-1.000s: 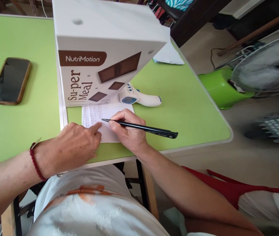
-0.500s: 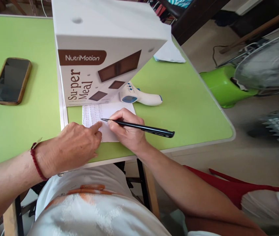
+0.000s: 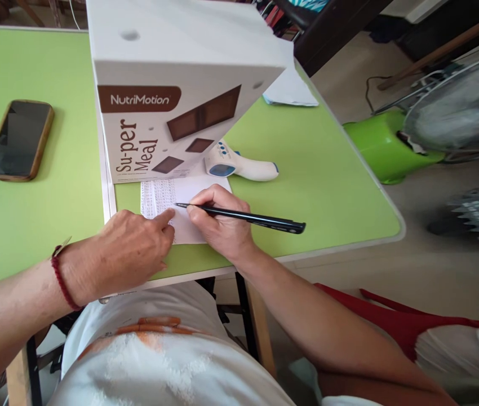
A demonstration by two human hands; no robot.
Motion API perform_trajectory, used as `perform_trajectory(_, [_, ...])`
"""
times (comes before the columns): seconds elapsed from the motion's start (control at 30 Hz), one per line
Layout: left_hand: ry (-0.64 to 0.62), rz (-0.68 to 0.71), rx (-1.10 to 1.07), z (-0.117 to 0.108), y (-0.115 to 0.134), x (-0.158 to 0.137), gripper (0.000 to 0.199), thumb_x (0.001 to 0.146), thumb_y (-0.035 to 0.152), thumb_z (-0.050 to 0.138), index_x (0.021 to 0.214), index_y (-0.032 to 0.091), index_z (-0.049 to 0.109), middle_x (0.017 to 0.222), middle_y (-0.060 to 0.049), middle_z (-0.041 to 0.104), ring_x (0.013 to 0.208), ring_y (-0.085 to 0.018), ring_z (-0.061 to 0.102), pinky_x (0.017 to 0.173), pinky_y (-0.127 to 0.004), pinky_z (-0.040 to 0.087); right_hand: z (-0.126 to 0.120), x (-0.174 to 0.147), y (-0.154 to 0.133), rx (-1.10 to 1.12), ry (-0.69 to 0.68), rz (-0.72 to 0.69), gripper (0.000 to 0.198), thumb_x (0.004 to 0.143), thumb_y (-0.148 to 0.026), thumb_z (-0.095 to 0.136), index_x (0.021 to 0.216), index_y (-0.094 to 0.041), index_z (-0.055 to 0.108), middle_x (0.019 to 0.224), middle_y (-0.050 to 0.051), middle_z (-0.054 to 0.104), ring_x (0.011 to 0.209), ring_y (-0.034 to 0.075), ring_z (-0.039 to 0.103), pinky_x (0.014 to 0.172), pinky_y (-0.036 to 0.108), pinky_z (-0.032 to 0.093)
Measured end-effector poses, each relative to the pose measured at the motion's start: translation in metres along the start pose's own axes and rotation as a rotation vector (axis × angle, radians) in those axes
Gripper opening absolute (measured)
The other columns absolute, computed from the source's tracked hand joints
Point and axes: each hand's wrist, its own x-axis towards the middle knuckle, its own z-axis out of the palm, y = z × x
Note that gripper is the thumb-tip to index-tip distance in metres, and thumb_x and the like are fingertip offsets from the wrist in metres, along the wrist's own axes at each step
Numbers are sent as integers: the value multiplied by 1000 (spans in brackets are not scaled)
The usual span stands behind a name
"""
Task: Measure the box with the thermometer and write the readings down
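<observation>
Phone (image 3: 18, 140), thermometer (image 3: 251, 168), box (image 3: 138, 132) partly hiding paper (image 3: 186, 228)

- The right hand (image 3: 225, 223) held a black pen (image 3: 265, 220) over marked paper (image 3: 191, 228).
- The left hand (image 3: 133, 248) pointed onto the paper.
- A white box (image 3: 138, 127) stood beside a thermometer (image 3: 252, 168).
- A phone (image 3: 18, 140) lay on the green table (image 3: 332, 192).

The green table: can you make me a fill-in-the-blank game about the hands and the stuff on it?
1. The black pen is held in the person's ____ hand.
2. The brown label on the white box says ____.
3. In this view, the phone lies to the ____ of the box.
4. The left hand points at the paper, and its wrist has a dark ____ bracelet.

Missing words: right; NutriMotion; left; red.
</observation>
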Motion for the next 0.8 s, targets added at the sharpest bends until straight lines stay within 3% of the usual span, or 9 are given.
perform_trajectory(0.33, [14, -3, 6, -1, 0, -1, 33, 90, 42, 60, 105, 13, 63, 127, -13, 58, 57, -18, 62, 39, -30, 25, 0, 0, 0, 27, -28, 4, 11, 72, -21, 56, 63, -23, 51, 55, -5, 54, 49, 10, 46, 48, 24, 38])
perform_trajectory(0.6, [14, 1, 2, 1, -1, -1, 33, 91, 42, 57, 108, 14, 62, 130, -13, 56, 59, -18, 63, 41, -30, 30, 0, 0, -1, 2, -8, 11, 12, 73, -23, 56, 63, -23, 50, 53, -6, 53, 48, 10, 46, 48, 24, 39])
perform_trajectory(0.8, [14, -10, 11, 1, 0, -1, 33, 90, 42, 60, 106, 14, 64, 128, -12, 58, 56, -17, 61, 38, -30, 25, 0, 0, 2, 19, 18, -24, 13, 74, -22, 56, 64, -23, 49, 54, -6, 52, 48, 10, 46, 48, 25, 38])
